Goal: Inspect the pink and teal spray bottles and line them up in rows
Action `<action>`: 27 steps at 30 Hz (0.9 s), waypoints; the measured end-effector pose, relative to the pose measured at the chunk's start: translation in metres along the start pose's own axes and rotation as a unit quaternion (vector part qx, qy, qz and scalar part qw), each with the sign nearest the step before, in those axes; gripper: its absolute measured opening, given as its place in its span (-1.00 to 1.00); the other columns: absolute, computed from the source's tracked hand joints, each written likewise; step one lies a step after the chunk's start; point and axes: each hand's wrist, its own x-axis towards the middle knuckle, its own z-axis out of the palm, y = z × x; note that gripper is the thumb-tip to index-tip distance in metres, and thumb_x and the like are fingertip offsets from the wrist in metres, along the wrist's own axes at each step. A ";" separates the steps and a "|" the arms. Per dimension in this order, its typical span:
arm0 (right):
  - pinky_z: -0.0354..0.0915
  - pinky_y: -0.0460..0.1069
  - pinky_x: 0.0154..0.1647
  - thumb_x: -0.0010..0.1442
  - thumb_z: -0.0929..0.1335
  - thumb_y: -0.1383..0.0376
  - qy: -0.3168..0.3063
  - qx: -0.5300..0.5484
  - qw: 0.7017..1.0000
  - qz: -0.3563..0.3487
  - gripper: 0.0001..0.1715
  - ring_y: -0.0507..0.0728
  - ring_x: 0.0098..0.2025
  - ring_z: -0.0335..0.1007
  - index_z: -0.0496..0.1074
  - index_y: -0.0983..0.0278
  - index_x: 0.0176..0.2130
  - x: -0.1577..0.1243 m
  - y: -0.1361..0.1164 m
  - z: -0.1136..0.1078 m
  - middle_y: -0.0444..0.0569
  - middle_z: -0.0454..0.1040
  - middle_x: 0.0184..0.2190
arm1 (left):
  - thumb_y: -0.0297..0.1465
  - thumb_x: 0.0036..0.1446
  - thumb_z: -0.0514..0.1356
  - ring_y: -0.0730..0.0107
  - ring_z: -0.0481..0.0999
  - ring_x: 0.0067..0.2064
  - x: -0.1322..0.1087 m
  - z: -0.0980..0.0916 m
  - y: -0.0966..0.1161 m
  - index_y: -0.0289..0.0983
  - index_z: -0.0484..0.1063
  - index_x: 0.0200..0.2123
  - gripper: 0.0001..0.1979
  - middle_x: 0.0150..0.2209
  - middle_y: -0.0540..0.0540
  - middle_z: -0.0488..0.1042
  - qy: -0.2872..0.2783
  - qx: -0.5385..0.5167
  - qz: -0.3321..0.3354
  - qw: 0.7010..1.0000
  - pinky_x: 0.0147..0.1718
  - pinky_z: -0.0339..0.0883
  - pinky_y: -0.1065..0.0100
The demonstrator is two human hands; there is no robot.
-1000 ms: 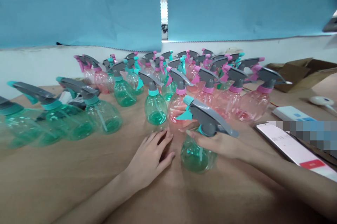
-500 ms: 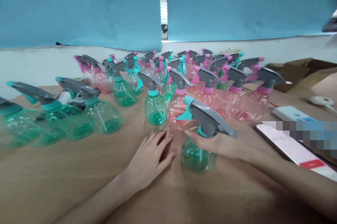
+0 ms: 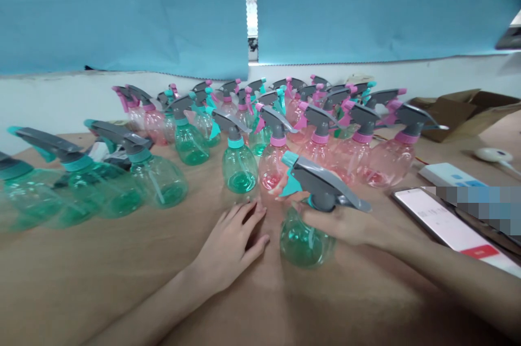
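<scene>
My right hand [image 3: 345, 222] is wrapped round the neck of a clear green spray bottle [image 3: 305, 243], just below its grey head with turquoise nozzle and trigger. The bottle is upright on the table, its nozzle facing left, with a little liquid that looks green inside. Some right fingers are hidden behind the bottle and trigger. My left hand [image 3: 232, 243] lies palm down on the tabletop to the left of that bottle, fingers stretched and holding nothing. Just beyond the left fingertips stands another green spray bottle [image 3: 240, 167], with a pink spray bottle [image 3: 273, 164] beside it.
Several green spray bottles [image 3: 158, 178] line the left side, and mixed pink and green ones crowd the back. To the right lie a phone [image 3: 439, 216] with a lit screen, a white box [image 3: 451, 174] and a white rounded device [image 3: 493, 155]. An open cardboard box [image 3: 464, 118] sits behind them.
My right fingers have drawn in closer round the bottle's neck, and its spray head has tipped slightly. My left hand has stayed where it was.
</scene>
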 end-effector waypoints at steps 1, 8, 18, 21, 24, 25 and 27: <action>0.23 -0.06 -0.61 -0.03 0.23 0.35 -0.015 0.020 1.000 0.000 -0.91 0.01 -0.62 0.17 0.28 0.16 -0.49 0.000 -0.003 -0.001 -0.22 0.22 -0.65 | -0.27 0.27 0.08 0.04 0.24 0.18 0.000 0.000 0.000 -0.28 0.22 0.19 -0.55 0.19 -0.23 0.27 -0.001 0.000 0.000 1.000 0.08 0.18 0.01; 0.15 -0.11 -0.66 -0.07 0.24 0.41 -0.022 0.069 0.997 -0.032 -0.85 -0.04 -0.65 0.06 0.18 0.18 -0.57 0.000 -0.001 -0.004 -0.27 0.13 -0.68 | -0.28 0.28 0.08 0.05 0.24 0.17 0.000 0.000 0.000 -0.29 0.24 0.18 -0.56 0.18 -0.23 0.27 0.002 0.002 0.003 1.000 0.08 0.19 0.01; 0.47 -0.01 -0.31 -0.03 0.27 0.39 -0.034 0.091 0.995 0.020 -0.56 0.09 -0.36 0.50 0.45 0.13 -0.12 0.000 -0.005 -0.001 -0.12 0.55 -0.27 | -0.26 0.28 0.08 0.06 0.23 0.18 0.001 0.000 0.000 -0.27 0.21 0.20 -0.55 0.20 -0.21 0.26 -0.008 0.008 0.000 1.000 0.09 0.18 0.01; 0.47 0.00 -0.34 0.00 0.28 0.36 -0.027 0.074 0.997 0.026 -0.46 0.12 -0.36 0.52 0.38 0.14 0.02 -0.001 0.000 0.001 -0.13 0.56 -0.30 | -0.26 0.28 0.08 0.05 0.23 0.18 0.000 0.000 0.000 -0.27 0.22 0.19 -0.55 0.20 -0.22 0.26 -0.006 0.009 -0.001 1.000 0.09 0.18 0.01; 0.47 -0.01 -0.32 0.04 0.29 0.33 -0.023 0.058 0.998 0.030 -0.53 0.12 -0.34 0.52 0.40 0.16 -0.01 -0.002 0.006 0.002 -0.14 0.56 -0.38 | -0.26 0.28 0.08 0.04 0.24 0.18 0.000 0.002 0.000 -0.28 0.23 0.18 -0.56 0.19 -0.23 0.26 -0.002 0.009 0.000 1.000 0.08 0.18 0.01; 0.48 -0.01 -0.32 0.05 0.29 0.31 -0.024 0.050 0.998 0.036 -0.58 0.12 -0.33 0.52 0.42 0.18 -0.05 -0.003 0.007 0.003 -0.14 0.56 -0.40 | -0.26 0.28 0.08 0.04 0.24 0.18 0.000 0.002 -0.001 -0.28 0.24 0.17 -0.56 0.19 -0.23 0.27 0.000 0.008 0.000 1.000 0.08 0.19 0.02; 0.48 -0.03 -0.33 0.07 0.29 0.30 -0.022 0.041 0.998 0.042 -0.68 0.13 -0.32 0.53 0.45 0.19 -0.14 -0.003 0.007 0.003 -0.14 0.56 -0.40 | -0.25 0.27 0.08 0.04 0.26 0.17 0.000 0.003 -0.001 -0.27 0.24 0.17 -0.56 0.18 -0.23 0.28 0.007 0.005 0.001 1.000 0.08 0.19 0.02</action>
